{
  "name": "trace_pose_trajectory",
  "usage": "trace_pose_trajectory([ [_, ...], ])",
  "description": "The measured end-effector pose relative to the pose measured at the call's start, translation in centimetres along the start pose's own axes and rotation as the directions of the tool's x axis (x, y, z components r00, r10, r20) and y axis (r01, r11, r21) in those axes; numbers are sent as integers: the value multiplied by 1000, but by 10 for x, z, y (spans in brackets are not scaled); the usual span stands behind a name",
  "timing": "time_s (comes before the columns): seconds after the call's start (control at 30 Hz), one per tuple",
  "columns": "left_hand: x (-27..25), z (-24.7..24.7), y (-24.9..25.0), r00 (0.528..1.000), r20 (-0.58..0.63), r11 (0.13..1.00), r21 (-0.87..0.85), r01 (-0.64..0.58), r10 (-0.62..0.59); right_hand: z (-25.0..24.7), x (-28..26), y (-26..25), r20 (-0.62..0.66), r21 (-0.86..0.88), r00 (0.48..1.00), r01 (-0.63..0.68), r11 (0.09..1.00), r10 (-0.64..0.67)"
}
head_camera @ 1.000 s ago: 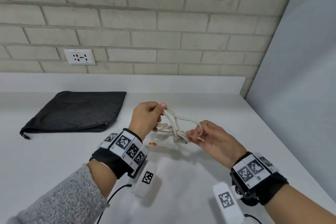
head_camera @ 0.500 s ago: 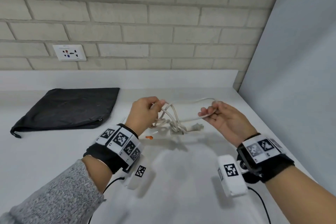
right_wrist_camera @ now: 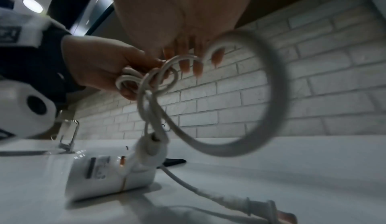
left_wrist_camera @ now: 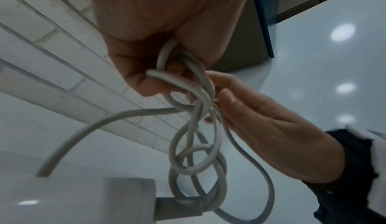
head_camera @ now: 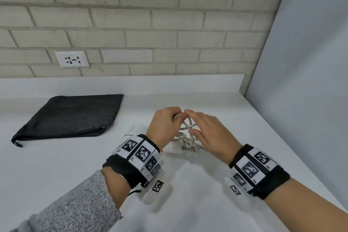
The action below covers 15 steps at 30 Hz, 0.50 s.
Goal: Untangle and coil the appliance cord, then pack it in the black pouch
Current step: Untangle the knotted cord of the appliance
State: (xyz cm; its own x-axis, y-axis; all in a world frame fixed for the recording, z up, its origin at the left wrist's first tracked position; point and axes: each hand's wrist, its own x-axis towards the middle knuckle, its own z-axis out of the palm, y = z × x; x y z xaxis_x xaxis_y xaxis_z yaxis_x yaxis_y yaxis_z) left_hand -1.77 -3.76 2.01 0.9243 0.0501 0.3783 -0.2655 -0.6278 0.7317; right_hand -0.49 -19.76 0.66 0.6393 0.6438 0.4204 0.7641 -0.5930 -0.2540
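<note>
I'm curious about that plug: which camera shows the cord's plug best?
The right wrist view: the plug lies unobstructed on the counter. The head view has it small beneath the right hand; the left wrist view doesn't clearly show it.

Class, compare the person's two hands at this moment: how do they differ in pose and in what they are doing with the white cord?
The left hand is curled, gripping several loops of the white cord; the right hand has straight fingers merely reaching among the strands. The left hand has a grey sleeve behind its band; the right forearm is bare. Both meet above the counter.

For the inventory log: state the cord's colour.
The cord is off-white, clearest in the left wrist view.
</note>
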Motion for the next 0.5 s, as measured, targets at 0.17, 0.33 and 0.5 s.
trace_pose_trajectory([
  [0.17,1,-7,-5,1000,-18,1000,3,-21,21,-16,2,8,-35,175,999,-33,984,40],
  [0.33,1,-14,-19,996,82,999,-4,44,-43,-55,1,46,-279,713,827,-163,682,489],
  [0.5,2,-16,-21,975,185,992,50,116,-123,-72,-5,66,-45,998,579,52,18,814],
])
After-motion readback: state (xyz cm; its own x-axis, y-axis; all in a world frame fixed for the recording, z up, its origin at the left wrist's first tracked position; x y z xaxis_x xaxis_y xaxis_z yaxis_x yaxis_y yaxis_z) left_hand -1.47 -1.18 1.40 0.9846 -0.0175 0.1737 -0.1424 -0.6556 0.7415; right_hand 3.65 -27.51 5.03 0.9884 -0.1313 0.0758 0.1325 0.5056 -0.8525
